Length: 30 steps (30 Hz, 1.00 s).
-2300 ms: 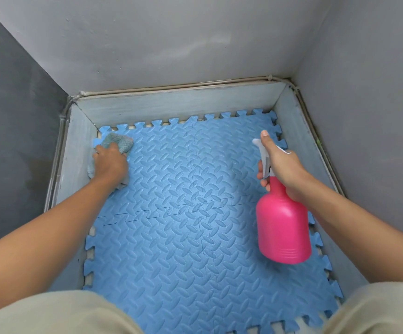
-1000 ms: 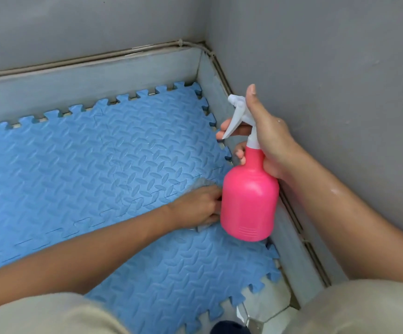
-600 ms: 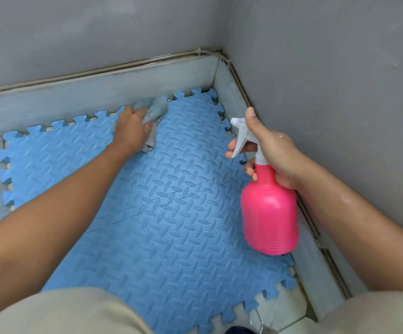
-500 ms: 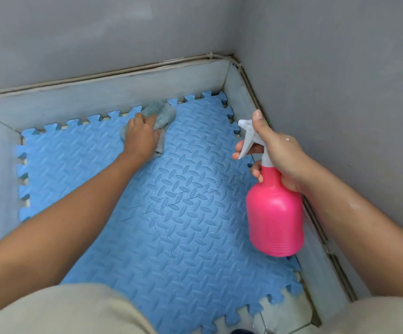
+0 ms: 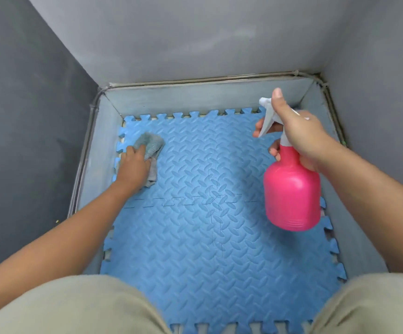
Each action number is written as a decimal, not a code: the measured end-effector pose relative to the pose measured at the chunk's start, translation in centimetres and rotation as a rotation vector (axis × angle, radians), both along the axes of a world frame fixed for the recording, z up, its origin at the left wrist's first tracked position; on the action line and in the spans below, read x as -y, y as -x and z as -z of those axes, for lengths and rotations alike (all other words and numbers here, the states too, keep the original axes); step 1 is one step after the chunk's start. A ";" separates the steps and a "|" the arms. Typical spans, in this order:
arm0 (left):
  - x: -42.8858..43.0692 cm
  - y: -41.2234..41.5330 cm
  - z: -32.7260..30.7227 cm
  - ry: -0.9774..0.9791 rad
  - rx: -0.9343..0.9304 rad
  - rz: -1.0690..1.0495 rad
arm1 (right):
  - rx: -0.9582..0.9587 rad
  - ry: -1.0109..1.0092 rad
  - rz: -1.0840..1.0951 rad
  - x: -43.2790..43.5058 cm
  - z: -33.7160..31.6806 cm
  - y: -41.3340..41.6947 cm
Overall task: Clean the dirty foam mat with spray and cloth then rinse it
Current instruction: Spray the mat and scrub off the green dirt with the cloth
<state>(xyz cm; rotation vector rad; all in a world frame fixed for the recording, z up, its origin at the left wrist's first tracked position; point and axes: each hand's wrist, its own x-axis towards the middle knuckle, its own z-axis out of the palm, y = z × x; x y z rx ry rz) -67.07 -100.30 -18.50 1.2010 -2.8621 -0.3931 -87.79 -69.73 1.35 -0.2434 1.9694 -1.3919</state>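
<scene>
A blue foam mat (image 5: 210,227) of interlocking tiles with a raised tread pattern covers the floor between grey walls. My left hand (image 5: 134,168) presses a grey-green cloth (image 5: 151,144) flat onto the mat's far left corner. My right hand (image 5: 296,133) grips the neck of a pink spray bottle (image 5: 292,196) with a white trigger head, held in the air above the mat's right side. Its nozzle points left over the mat and a finger rests on the trigger.
Grey walls (image 5: 207,37) close in on the left, far and right sides, with a pale skirting band (image 5: 195,97) along their base. My knees in beige shorts (image 5: 75,307) fill the near edge of the view.
My left hand has slid the cloth from the mat's far right part across to the far left corner. The view has swung left. The bottle stays held up on the right.
</scene>
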 end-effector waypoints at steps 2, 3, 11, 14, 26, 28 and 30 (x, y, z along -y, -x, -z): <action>-1.1 -2.8 -0.4 -0.024 0.040 0.003 | -0.061 0.004 -0.079 2.1 -1.6 0.0; -2.1 -3.6 -0.6 -0.043 0.055 0.024 | -0.087 0.017 -0.107 3.0 -2.4 -0.1; -12.1 -4.0 -4.5 -0.419 0.108 0.386 | -0.105 0.109 -0.313 8.4 -7.4 -3.3; -12.0 -4.6 -7.0 -0.553 -0.042 0.315 | -0.142 0.094 -0.434 9.8 -6.0 -5.3; -17.2 -21.5 -14.2 -0.702 -0.498 -0.088 | -0.045 0.351 -1.380 13.5 -2.5 -24.0; -18.6 -24.6 -14.0 -0.699 -0.585 -0.208 | 0.021 0.383 -1.444 13.6 -2.4 -28.0; -20.0 -28.1 -13.2 -0.675 -0.621 -0.328 | 0.075 0.366 -1.511 13.5 -1.7 -31.6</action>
